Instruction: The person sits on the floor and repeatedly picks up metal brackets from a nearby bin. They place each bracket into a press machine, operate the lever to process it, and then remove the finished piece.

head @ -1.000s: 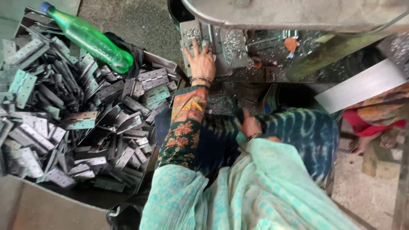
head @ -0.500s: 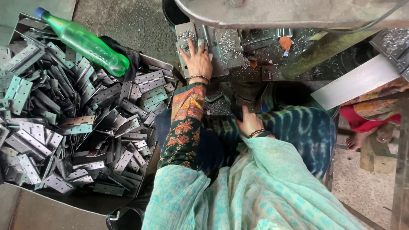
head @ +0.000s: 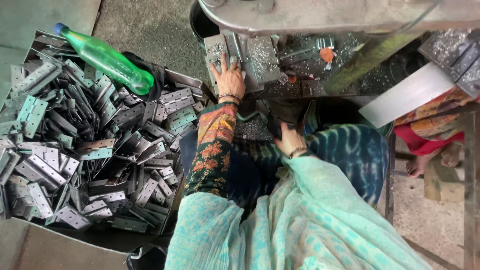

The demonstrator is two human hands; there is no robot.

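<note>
My left hand (head: 229,76) lies flat with fingers spread on a grey metal hinge plate (head: 260,57), which rests on the machine bed (head: 300,75) and is dusted with metal shavings. A bangle sits on that wrist, and the sleeve is patterned orange and green. My right hand (head: 290,141) is low at my lap, beside a heap of metal filings (head: 252,130). Its fingers curl toward a dark part under the bed, and what they grip is hidden.
A big pile of loose steel hinges (head: 90,150) fills a tray at the left, with a green plastic bottle (head: 107,61) lying on its far edge. A pale flat bar (head: 407,95) slants at the right. Another person's bare foot (head: 417,167) shows there.
My left hand stays on the hinge plate. My right hand has crept slightly up from my lap toward the bed. The view has drifted a little.
</note>
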